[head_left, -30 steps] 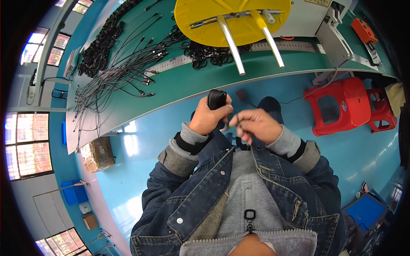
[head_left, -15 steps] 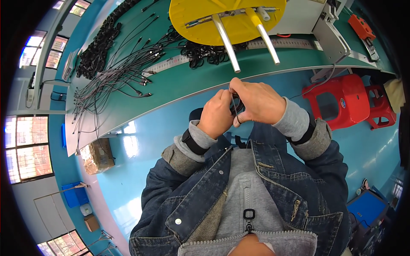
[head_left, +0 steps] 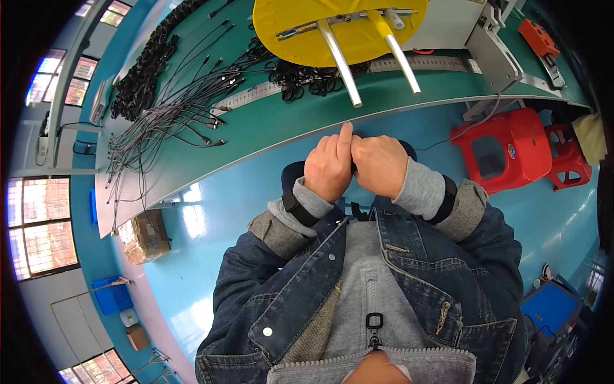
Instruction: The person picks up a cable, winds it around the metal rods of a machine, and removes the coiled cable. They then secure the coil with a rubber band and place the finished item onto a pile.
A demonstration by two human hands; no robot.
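In front of my body, just off the near edge of the table, my two hands meet. My left hand (head_left: 327, 168) is closed, with one finger pointing up and away. Against it presses my right hand (head_left: 382, 166), curled like a fist with its knuckles up. Between them is a coiled black cable (head_left: 354, 168); only a dark sliver of it shows now, the rest being covered by the fingers. Beyond the hands, a yellow round plate (head_left: 307, 48) carries two metal rods (head_left: 339, 64) that point toward me.
Loose grey-black cables (head_left: 160, 125) fan over the left of the green table (head_left: 256, 125). Bundled black coils (head_left: 144, 77) lie behind them, more coils (head_left: 297, 80) by the plate. A steel ruler (head_left: 419, 64) runs along the table. A red stool (head_left: 524, 153) stands right.
My right hand has turned over and closed from a wide grip into a fist against the left. The black coil, visible between the hands before, is now almost hidden.
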